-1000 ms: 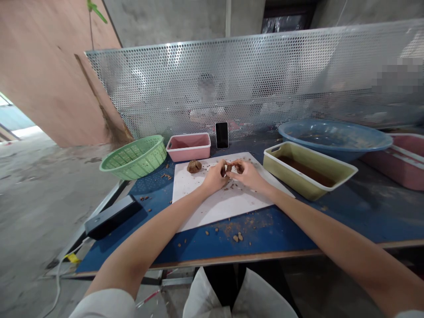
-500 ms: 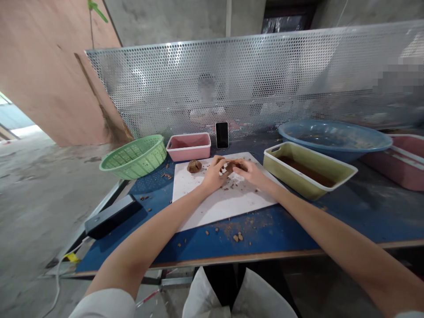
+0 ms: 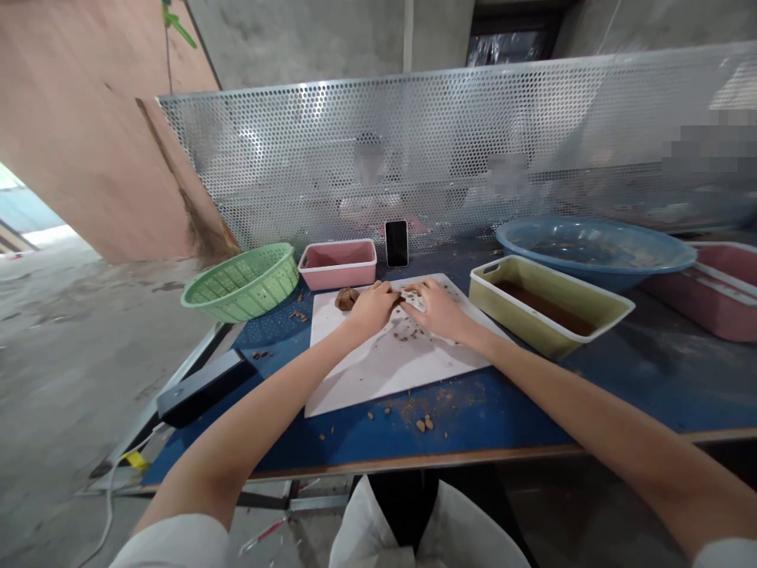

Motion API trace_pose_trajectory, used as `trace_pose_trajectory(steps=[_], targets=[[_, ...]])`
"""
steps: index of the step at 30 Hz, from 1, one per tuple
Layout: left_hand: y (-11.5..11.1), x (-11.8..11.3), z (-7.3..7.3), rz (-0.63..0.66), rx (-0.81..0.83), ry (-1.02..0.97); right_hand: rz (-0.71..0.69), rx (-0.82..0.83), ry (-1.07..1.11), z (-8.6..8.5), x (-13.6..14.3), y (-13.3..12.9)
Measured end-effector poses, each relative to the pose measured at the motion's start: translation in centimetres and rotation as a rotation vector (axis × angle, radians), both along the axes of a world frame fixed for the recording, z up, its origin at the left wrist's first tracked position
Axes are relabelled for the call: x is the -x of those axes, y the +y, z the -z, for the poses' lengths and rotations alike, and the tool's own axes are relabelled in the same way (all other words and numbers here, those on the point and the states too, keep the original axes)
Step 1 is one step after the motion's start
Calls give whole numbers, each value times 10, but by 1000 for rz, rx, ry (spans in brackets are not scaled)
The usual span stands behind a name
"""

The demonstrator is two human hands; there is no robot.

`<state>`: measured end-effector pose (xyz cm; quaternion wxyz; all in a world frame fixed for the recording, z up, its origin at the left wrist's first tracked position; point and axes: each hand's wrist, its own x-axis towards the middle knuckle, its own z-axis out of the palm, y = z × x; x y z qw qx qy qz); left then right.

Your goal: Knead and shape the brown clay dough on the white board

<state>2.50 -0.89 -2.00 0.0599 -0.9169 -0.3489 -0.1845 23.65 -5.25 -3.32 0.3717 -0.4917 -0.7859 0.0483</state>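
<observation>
My left hand (image 3: 374, 308) is over the white board (image 3: 355, 379), its fingers curled round a dark brown piece of clay (image 3: 398, 299) that is mostly hidden. Close by on the right is my right hand (image 3: 441, 311); its thumb and fingers are apart and curved toward that piece, with white board showing in the gap. Whether the right thumb touches the clay is hard to see. A round brown clay lump (image 3: 346, 298) sits at the board's far left, partly behind my left hand. Small brown crumbs (image 3: 408, 335) lie scattered under and in front of both hands.
Around the board stand a green basket (image 3: 242, 288), a pink bin (image 3: 338, 274), a phone (image 3: 397, 243), an olive bin (image 3: 526, 327) with brown liquid, and a blue basin (image 3: 597, 264). A dark box (image 3: 204, 386) lies left. Pebbles (image 3: 424, 424) dot the blue table.
Both hands were round a brown clay piece further right. My left hand has shifted slightly left with the brown clay, now partly covering the round lump; my right hand's fingers show a gap.
</observation>
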Motion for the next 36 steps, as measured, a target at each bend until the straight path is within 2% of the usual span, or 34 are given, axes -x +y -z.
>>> trace_pose_trajectory(steps=[4,7,10,13,17,23,30,36], targets=[[-10,13,5,-104,16,69,-21,-16,-237,-5,15,8],[-17,19,15,-137,24,66,-105,-1,-384,0,23,13],[-18,23,19,-129,116,17,-187,-10,-457,10,25,11],[-15,29,16,-18,239,-30,-212,4,-438,15,24,6],[-10,40,9,93,301,-41,-193,31,-381,16,24,0],[-5,49,13,103,352,-241,-166,84,-301,14,24,-2],[0,53,17,171,321,-223,-162,133,-269,20,23,2],[6,54,22,154,300,-206,-131,209,-169,21,27,3]])
